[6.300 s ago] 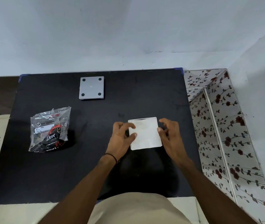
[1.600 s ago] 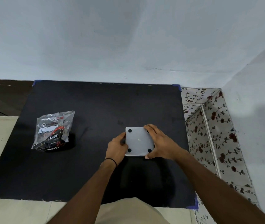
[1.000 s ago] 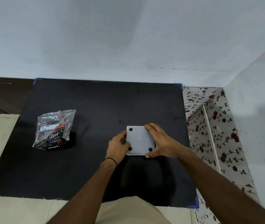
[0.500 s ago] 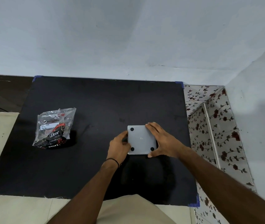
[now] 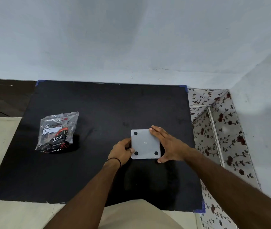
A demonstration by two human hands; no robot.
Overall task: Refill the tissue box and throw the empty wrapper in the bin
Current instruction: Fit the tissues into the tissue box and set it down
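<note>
A square grey tissue box (image 5: 145, 143) stands upside down on the black mat (image 5: 98, 113), its base panel with black rubber feet facing up. My left hand (image 5: 121, 150) grips its left side, thumb on the lower left corner. My right hand (image 5: 167, 144) lies on the right edge of the base, fingers flat over the far right corner and thumb at the near right corner. A crumpled clear and black wrapper marked Dove (image 5: 57, 131) lies apart at the mat's left. The tissues inside the box are hidden.
A floral-patterned open bin (image 5: 220, 129) stands to the right of the mat, against the wall. A pale wall rises behind the mat. Cream floor and a dark strip lie to the left.
Earlier the box was open with white tissues showing and the grey base lay at the mat's back. Now the base sits on the box under both hands; in the last second little has moved.
</note>
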